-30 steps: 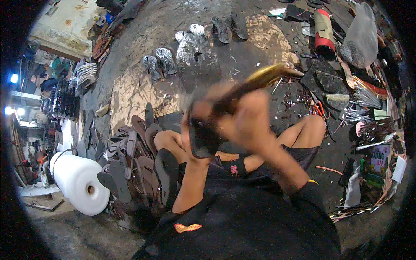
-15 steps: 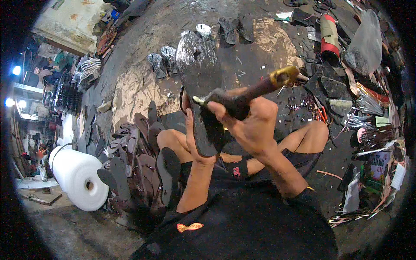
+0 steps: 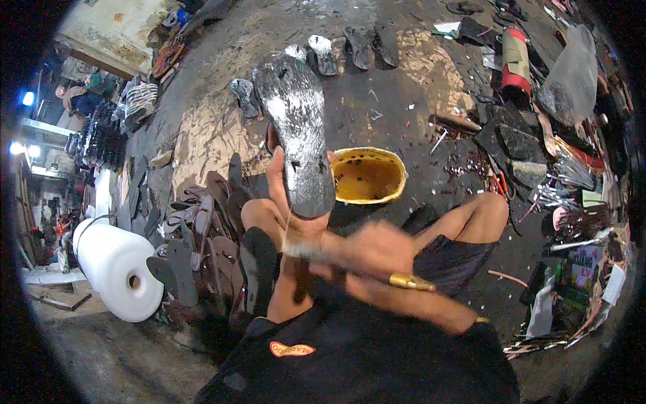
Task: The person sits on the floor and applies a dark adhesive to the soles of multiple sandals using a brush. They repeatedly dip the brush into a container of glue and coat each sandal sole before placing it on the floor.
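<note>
My left hand (image 3: 277, 183) grips a dark sandal sole (image 3: 295, 128) from beneath and holds it up, its face toward me. A wet, shiny coating covers most of that face, thinner near the heel. My right hand (image 3: 382, 250), blurred by motion, is closed round a brush (image 3: 340, 261) with a brass-coloured handle end. The pale bristles sit just below the heel, in front of my left wrist, and a thin strand stretches between heel and bristles. Beyond my right hand, beside the sole, stands an oval tub (image 3: 402, 176) with amber glue-like liquid inside.
Several coated soles (image 3: 323, 55) lie on the floor ahead. Brown sandals (image 3: 214, 252) are heaped to my left, beside a white foam roll (image 3: 116, 273). To the right are a red-and-tan cylinder (image 3: 517, 64), a clear plastic bag (image 3: 570, 81) and scattered scraps.
The brush has come off the sole and swung down toward me, its bristles now by my left wrist. The sole has shifted slightly left, and the tub has come into sight.
</note>
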Action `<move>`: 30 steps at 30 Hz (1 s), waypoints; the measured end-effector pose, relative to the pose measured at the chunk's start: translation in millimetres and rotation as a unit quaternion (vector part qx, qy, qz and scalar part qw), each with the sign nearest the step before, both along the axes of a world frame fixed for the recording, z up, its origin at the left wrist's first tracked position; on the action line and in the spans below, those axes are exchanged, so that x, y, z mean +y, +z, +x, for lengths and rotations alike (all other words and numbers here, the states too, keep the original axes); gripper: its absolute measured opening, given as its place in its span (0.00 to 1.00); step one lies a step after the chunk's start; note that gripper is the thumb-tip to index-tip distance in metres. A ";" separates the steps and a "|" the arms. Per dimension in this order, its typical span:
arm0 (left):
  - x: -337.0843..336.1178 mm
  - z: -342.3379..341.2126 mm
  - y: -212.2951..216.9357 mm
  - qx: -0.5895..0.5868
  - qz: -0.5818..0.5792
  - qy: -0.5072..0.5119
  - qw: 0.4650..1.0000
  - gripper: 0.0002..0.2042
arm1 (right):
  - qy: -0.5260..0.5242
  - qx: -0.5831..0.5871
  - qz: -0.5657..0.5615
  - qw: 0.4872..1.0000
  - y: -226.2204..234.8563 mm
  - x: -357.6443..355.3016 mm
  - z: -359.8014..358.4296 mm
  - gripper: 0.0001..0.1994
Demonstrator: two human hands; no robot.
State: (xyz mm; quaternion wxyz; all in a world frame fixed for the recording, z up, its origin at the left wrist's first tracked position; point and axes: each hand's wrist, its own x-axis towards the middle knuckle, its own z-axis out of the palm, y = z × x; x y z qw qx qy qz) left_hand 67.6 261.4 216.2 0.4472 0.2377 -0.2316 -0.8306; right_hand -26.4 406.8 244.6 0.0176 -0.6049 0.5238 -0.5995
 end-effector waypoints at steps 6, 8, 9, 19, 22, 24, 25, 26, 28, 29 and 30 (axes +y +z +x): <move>-0.2 -13.7 -16.2 0.018 -0.064 0.006 0.998 0.20 | -0.055 -0.169 0.069 0.982 9.3 1.2 2.7 0.05; 3.1 -14.5 -15.9 -0.017 -0.153 0.061 0.986 0.20 | 0.094 -0.166 0.098 0.977 15.3 4.8 7.4 0.07; 1.5 -14.1 -14.0 -0.069 -0.143 0.068 0.985 0.21 | 0.068 -0.251 0.121 0.958 14.3 3.9 9.2 0.10; 10.3 -2.1 1.5 -0.162 -0.153 0.030 0.974 0.23 | -0.086 -0.433 0.078 0.894 -33.6 -4.1 -5.6 0.15; 21.5 -3.3 5.5 -0.104 -0.110 0.059 0.987 0.21 | -0.132 -0.177 0.109 0.969 -17.1 -14.1 -31.2 0.12; 23.6 -7.2 6.3 0.034 -0.018 0.022 0.999 0.19 | -0.166 -0.144 0.136 0.966 -4.7 -20.1 -40.8 0.11; 24.0 -9.1 5.4 0.035 0.003 0.025 0.999 0.19 | -0.171 -0.270 0.089 0.943 0.4 -25.1 -46.3 0.14; 21.2 -9.8 5.2 0.029 0.022 0.026 0.999 0.20 | -0.138 -0.287 0.127 0.940 6.5 -19.7 -40.6 0.13; 15.1 -9.6 1.9 0.027 0.020 0.000 0.999 0.22 | -0.119 -0.173 0.146 0.967 15.0 -11.2 -27.6 0.11; 12.8 -6.9 -0.8 0.035 -0.004 -0.030 0.999 0.22 | -0.089 -0.142 0.116 0.979 18.1 -6.4 -22.7 0.10; 8.0 -6.6 -4.6 0.122 -0.007 -0.105 0.987 0.22 | -0.049 -0.145 0.096 0.984 18.4 -2.4 -17.6 0.10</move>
